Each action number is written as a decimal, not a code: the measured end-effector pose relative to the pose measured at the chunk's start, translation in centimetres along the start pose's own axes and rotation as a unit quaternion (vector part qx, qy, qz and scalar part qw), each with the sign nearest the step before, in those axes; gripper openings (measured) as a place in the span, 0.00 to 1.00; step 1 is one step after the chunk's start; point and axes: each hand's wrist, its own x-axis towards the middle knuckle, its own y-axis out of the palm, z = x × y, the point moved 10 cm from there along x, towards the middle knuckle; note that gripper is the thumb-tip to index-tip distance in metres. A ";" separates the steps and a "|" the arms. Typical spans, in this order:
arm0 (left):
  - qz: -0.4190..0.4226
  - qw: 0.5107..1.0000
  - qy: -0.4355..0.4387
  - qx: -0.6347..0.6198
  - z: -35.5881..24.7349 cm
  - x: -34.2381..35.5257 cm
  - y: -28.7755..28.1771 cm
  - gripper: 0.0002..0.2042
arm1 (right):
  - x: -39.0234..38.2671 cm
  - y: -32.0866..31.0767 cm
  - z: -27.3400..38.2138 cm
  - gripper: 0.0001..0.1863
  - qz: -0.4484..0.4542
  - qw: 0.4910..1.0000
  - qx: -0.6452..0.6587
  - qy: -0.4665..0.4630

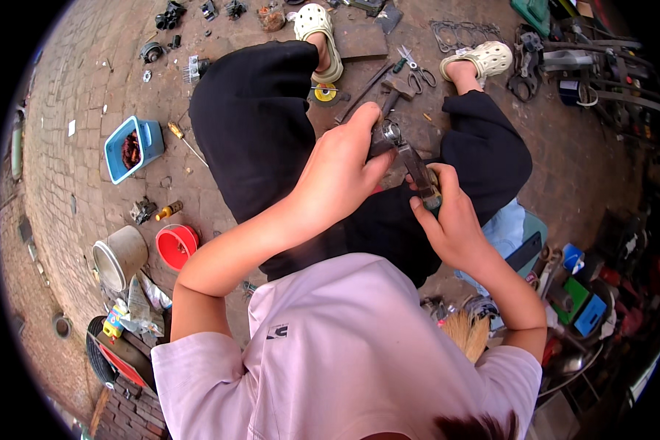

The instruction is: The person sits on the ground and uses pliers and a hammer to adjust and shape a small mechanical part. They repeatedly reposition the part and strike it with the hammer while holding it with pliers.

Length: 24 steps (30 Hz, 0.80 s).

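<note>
My left hand (345,165) is closed around a dark metal part with a shiny round ring (391,133) at its end. My right hand (451,216) grips a dark, bar-shaped metal tool (418,170) with a greenish lower end. The tool's upper end meets the ringed part between my hands, above my lap. My fingers hide much of both pieces, so the tool's exact kind is unclear. Just beyond them, a hammer (399,89) lies on the ground beside scissors (422,76) and a yellow disc (324,92).
At left stand a blue basket (151,139), a red bucket (176,246) and a whitish bucket (128,248). A screwdriver (176,130) lies near the basket. Loose machine parts lie ahead past my feet. Clutter crowds the right side, with a phone (524,251) and a straw brush (466,334).
</note>
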 end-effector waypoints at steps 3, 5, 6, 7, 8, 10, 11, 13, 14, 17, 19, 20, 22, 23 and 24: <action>-0.001 1.000 0.004 0.029 0.3 -0.1 0.1 0.16 | 0.1 -0.3 0.5 0.23 -0.007 1.000 -0.025 -0.001; -0.020 0.999 0.011 0.038 0.6 -0.1 0.2 0.16 | 0.1 -0.1 0.3 0.23 -0.011 0.999 -0.033 0.005; -0.030 0.998 0.012 0.048 0.5 -0.1 0.2 0.16 | 0.2 0.0 0.1 0.23 -0.017 0.999 -0.042 0.011; -0.041 0.997 0.014 0.058 0.4 -0.1 0.2 0.16 | 0.3 0.1 -0.1 0.23 -0.022 0.998 -0.051 0.017; -0.052 0.996 0.016 0.066 0.3 0.0 0.2 0.16 | 0.3 0.0 -0.3 0.23 -0.028 0.997 -0.061 0.023; -0.051 0.996 0.007 0.070 0.2 -0.1 0.1 0.16 | 0.2 -0.1 -0.1 0.23 -0.026 0.998 -0.052 0.013; -0.050 0.996 0.003 0.071 0.1 -0.1 0.0 0.16 | 0.0 -0.3 0.1 0.23 -0.025 0.998 -0.048 0.008; -0.036 0.997 0.020 0.059 -0.4 -0.1 0.0 0.13 | -0.2 -0.6 0.7 0.22 -0.025 0.999 -0.033 -0.011; -0.029 0.998 0.026 0.054 -0.5 -0.2 0.0 0.12 | -0.3 -0.6 0.9 0.22 -0.024 0.999 -0.022 -0.021; 0.023 0.999 0.021 0.004 -1.7 -0.6 0.1 0.12 | -0.8 -1.0 1.2 0.22 -0.029 0.999 -0.015 -0.032; 0.038 0.998 0.041 -0.008 -2.2 -0.9 0.0 0.13 | -1.0 -1.2 1.4 0.23 -0.026 0.998 -0.012 -0.047; 0.047 0.997 0.052 -0.015 -2.5 -1.0 0.1 0.14 | -1.1 -1.3 1.4 0.23 -0.026 0.998 -0.012 -0.054; 0.073 0.996 0.047 -0.029 -3.0 -1.0 0.4 0.14 | -1.3 -1.6 1.5 0.23 -0.032 0.996 -0.032 -0.076; 0.083 0.995 0.043 -0.034 -3.1 -1.2 0.4 0.13 | -1.2 -1.6 1.7 0.24 -0.032 0.995 -0.040 -0.089; 0.106 0.991 0.027 -0.071 -3.0 -1.3 0.9 0.13 | -1.2 -1.8 1.9 0.24 -0.034 0.993 -0.045 -0.100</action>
